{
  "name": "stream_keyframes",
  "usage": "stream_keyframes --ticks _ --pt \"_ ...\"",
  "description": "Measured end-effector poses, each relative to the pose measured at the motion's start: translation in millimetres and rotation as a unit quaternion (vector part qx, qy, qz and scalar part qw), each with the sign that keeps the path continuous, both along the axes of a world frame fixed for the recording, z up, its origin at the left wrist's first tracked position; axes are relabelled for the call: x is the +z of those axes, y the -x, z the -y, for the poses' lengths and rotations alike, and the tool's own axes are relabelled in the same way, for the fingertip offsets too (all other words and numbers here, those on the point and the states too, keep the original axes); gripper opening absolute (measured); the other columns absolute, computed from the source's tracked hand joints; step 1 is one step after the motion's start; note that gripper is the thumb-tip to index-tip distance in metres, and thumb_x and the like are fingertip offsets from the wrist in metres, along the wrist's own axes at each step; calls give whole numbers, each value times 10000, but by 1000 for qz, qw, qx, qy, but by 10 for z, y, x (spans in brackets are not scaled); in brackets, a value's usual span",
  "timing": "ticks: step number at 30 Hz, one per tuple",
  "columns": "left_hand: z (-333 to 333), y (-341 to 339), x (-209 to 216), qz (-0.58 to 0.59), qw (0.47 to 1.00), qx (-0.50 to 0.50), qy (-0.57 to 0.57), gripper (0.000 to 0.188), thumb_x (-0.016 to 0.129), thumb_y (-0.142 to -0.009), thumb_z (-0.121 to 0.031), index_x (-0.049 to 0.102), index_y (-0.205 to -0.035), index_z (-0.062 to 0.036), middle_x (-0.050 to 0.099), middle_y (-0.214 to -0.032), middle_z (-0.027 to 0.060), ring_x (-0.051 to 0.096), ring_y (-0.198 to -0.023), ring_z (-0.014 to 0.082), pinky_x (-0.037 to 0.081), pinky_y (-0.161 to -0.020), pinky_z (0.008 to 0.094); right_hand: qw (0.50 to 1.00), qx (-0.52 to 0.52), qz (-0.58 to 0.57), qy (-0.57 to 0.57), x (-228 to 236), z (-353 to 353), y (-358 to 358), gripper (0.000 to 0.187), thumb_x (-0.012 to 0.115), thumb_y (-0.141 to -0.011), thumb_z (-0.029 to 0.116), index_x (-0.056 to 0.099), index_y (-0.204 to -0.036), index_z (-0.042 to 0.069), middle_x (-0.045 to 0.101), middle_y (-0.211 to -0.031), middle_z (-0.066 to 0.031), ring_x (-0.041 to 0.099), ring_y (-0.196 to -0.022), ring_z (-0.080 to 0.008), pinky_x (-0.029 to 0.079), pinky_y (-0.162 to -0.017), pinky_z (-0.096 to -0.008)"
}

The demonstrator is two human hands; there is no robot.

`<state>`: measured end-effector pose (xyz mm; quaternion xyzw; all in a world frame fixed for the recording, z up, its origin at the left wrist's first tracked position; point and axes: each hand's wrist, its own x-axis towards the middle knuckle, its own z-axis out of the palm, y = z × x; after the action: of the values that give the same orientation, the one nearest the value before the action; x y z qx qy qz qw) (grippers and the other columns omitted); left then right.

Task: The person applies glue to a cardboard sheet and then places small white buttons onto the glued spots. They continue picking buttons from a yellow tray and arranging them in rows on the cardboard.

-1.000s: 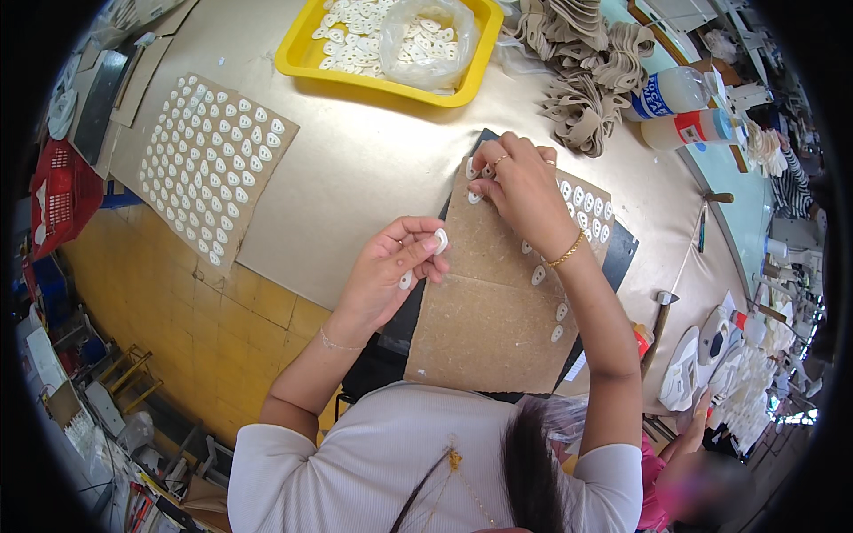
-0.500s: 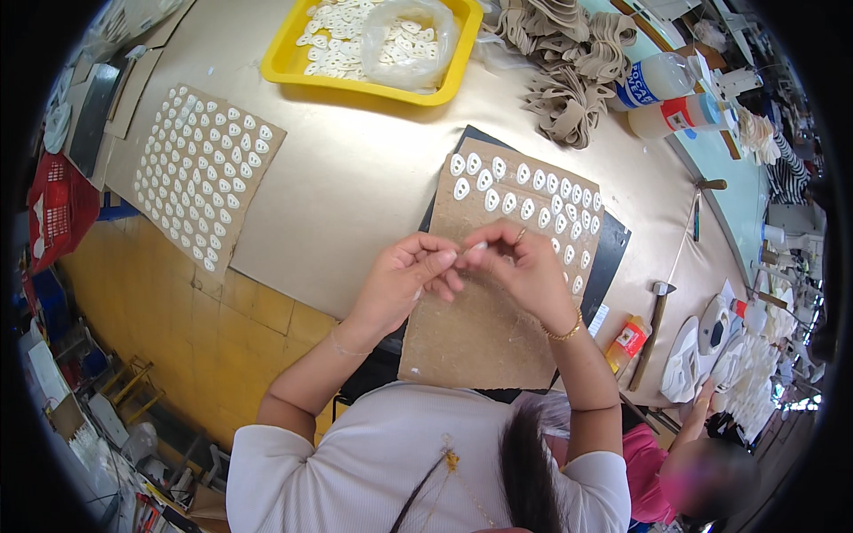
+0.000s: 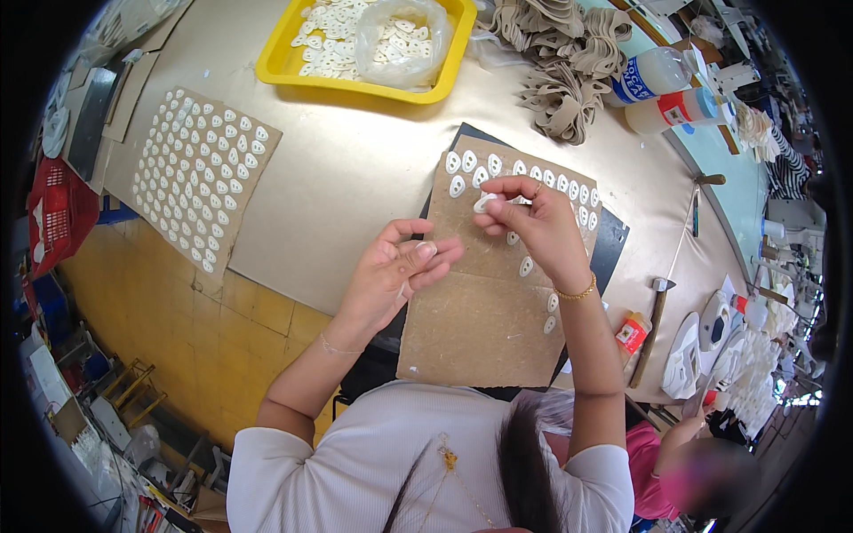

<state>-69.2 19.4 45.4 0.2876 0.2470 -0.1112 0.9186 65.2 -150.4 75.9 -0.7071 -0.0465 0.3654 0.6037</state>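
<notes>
My right hand (image 3: 533, 226) is closed, pinching a small white oval piece (image 3: 486, 203) between thumb and fingertips. It is over the upper part of a brown cardboard sheet (image 3: 480, 329). White oval pieces with small dark marks (image 3: 458, 185) lie in rows along the sheet's far and right sides; my right hand and forearm hide some of them. Left of it, my left hand (image 3: 404, 266) hovers above the sheet's left edge, fingers stretched and partly apart, holding nothing I can make out. Beneath the cardboard, a dark board (image 3: 611, 249) sticks out.
A second cardboard sheet (image 3: 258, 178) covered in similar pieces lies at the left. A yellow tray (image 3: 355, 89) of loose white pieces stands at the back, beside beige straps (image 3: 569, 98) and bottles (image 3: 657, 75). A hammer (image 3: 653, 329) lies at right, near another person (image 3: 649, 462).
My hands, close together before, have moved apart. The right one has gone up over the sheet with the white oval piece; the left has stayed near its place, fingers loosened.
</notes>
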Motion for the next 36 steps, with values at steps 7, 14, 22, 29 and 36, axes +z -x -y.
stream_keyframes --ticks 7,14,22,29,36 --pt "-46 14 -45 -17 999 -37 -33 102 557 -935 -144 512 -957 -55 670 -911 189 694 -737 191 583 -589 238 937 138 245 210 -87 -129 -47 176 698 -797 99 669 -942 3 644 -809 -52 595 -682 -117 485 -639 -245" --pt "-48 -13 -10 -17 998 -39 -42 107 538 -943 -133 536 -963 -28 667 -869 180 659 -582 155 550 -481 228 868 103 430 225 -168 -174 -35 194 728 -745 123 656 -897 26 569 -753 -74 535 -710 -202 452 -680 -327" --pt "-61 1 6 -4 997 -57 -59 154 556 -939 -148 567 -966 3 608 -799 94 507 -450 78 367 -368 187 956 85 251 129 -27 -158 111 200 737 -780 153 619 -870 19 588 -732 -13 531 -648 -97 445 -607 -250" --pt "-37 47 -39 -15 999 -42 -17 176 528 -953 -180 565 -965 -8 573 -781 55 429 -475 73 326 -428 181 980 92 155 85 120 -122 379 176 681 -835 121 597 -870 -29 657 -788 -74 585 -628 -79 488 -592 -225" --pt "-128 85 70 10 987 25 158 267 497 -894 -35 484 -1161 -27 549 -976 93 497 -790 142 418 -701 262 995 -26 89 -37 54 109 262 169 618 -849 13 450 -832 25 629 -956 -148 633 -686 -109 507 -585 -199"
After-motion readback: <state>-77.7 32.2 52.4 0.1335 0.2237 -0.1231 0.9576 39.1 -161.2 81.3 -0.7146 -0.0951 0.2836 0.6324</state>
